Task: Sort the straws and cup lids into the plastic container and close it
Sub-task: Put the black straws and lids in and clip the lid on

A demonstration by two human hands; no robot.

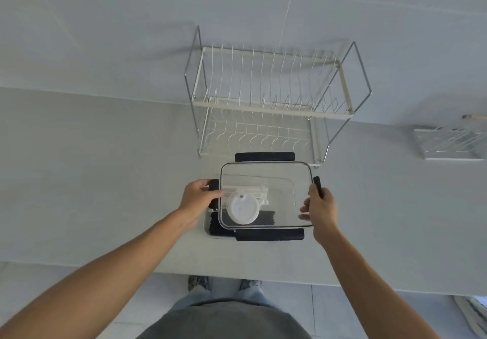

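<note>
A clear container lid (284, 175) with black latch flaps is held over the plastic container (208, 229), shifted a little to the right of it. My left hand (197, 196) grips the lid's left edge at its black flap. My right hand (320, 204) grips the right edge by the right flap. Through the clear lid I see white cup lids (242, 208), white wrapped straws (259, 189) and black straws (267, 218) lying inside the container.
A two-tier white wire dish rack (266, 106) stands just behind the container against the wall. A small wire rack (450, 142) sits at the far right. The counter's front edge (131, 267) runs below my forearms.
</note>
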